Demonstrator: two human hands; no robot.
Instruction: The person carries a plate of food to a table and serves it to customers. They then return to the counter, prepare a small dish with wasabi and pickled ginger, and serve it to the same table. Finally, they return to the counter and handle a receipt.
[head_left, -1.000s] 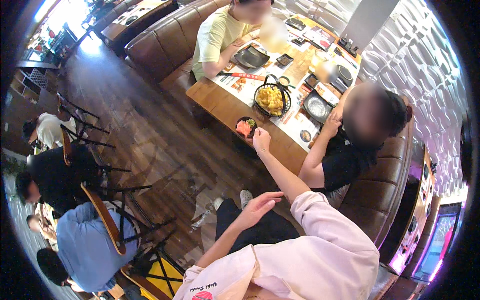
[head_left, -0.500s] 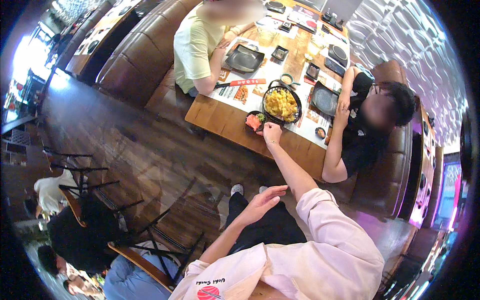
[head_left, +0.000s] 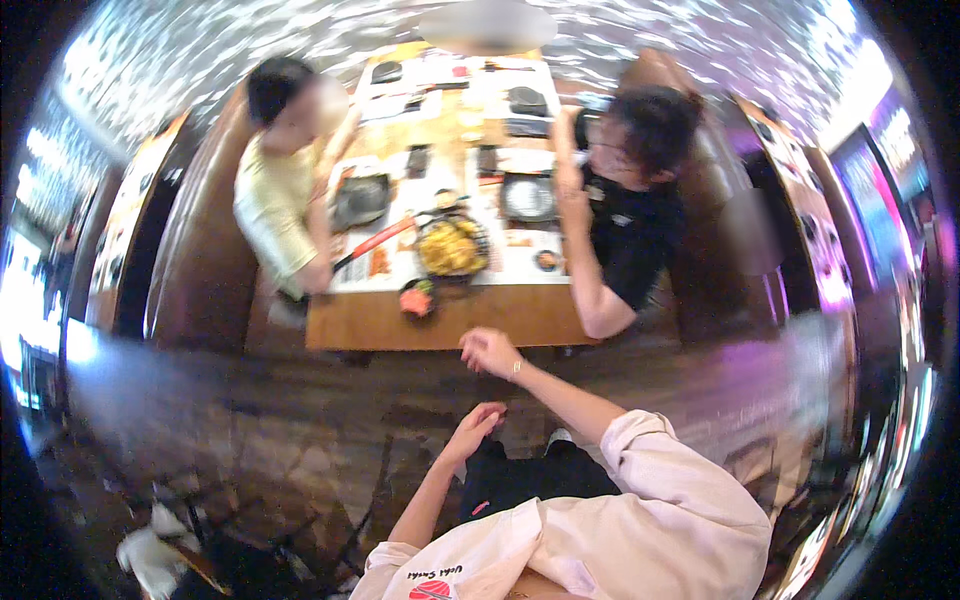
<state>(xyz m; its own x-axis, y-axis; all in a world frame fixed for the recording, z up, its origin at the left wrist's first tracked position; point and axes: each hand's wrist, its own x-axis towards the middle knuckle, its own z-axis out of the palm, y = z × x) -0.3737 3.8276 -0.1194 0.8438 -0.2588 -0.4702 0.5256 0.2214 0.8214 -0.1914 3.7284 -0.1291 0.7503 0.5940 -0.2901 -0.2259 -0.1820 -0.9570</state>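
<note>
At the bottom edge, the person's own torso in a pale pink soft-cotton top w/ rolled cuffs, dark trousers below. Left hand (head_left: 475, 425) hangs low over the lap, fingers loosely curled, gripping nothing. Right hand (head_left: 490, 352) is stretched fwd, wrist w/ a thin bracelet, fingers half-curled and empty; it hovers just short of the near edge of the bench (head_left: 450, 318), not touching it. Floor (head_left: 250, 420) btwn is dark wood planks, smeared by blur.

Bench is a long rectangular wood top, warm brown, matte. Nearest thing on it, and nearest to the right hand: 1 small round dish (head_left: 417, 299) w/ red and green food, near the front edge. Behind it 1 round black pan (head_left: 452, 247) full of yellow food, centre of bench. Beyond that 2 dark round plates, one per side: left plate (head_left: 360, 200), right plate (head_left: 527, 196). 1 long red strip-shaped item (head_left: 377, 240) lies slanted left of the pan. White paper mats under the settings; count unclear. More dark dishes at the far end, too small to tell.

2 seated ppl: one in a yellow tee (head_left: 272, 205) on the left, forearm resting on the bench; one in a black top (head_left: 630, 230) on the right, hand raised to face. Brown padded leather booth seats (head_left: 195, 270) flank both sides. Wall behind is shiny, textured.
</note>
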